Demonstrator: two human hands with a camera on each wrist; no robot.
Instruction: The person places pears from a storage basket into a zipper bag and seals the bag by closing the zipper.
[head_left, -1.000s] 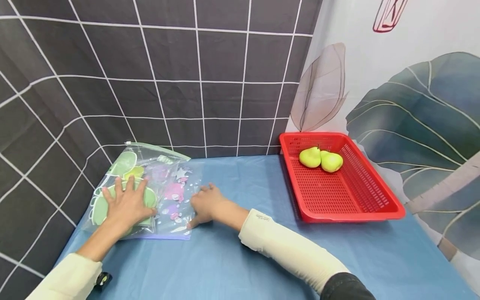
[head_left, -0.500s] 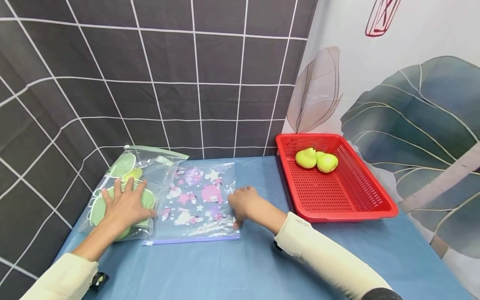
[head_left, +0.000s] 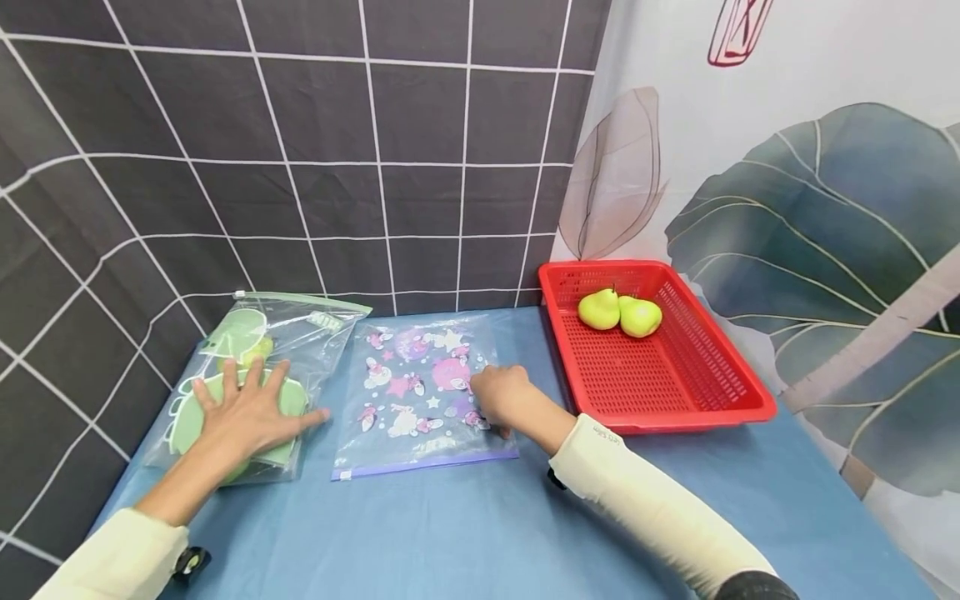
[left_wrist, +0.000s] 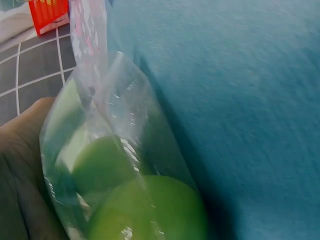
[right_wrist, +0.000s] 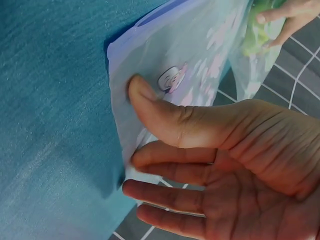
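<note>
My left hand [head_left: 243, 417] lies with spread fingers on a clear slider bag [head_left: 318, 342] with a green top strip and green printed shapes. Inside it, round green fruit [left_wrist: 150, 210] shows in the left wrist view. To its right a second clear zip bag [head_left: 408, 387], printed with pink and purple cartoon figures, lies flat with its purple slider edge towards me. My right hand [head_left: 510, 400] is at this bag's right side. In the right wrist view its thumb [right_wrist: 145, 97] lies over the bag near the edge, apart from the fingers [right_wrist: 170, 195].
A red perforated basket [head_left: 667, 417] stands at the back right, with two yellow-green pears [head_left: 618, 312] in it. Dark gridded cloth [head_left: 315, 200] rises behind and left of the blue tabletop [head_left: 420, 533]. A leaf-patterned curtain [head_left: 795, 200] hangs at the right.
My right hand has moved right, and the printed zip bag has slid out from beside and partly under the green bag. My left hand has stayed on the green bag.
</note>
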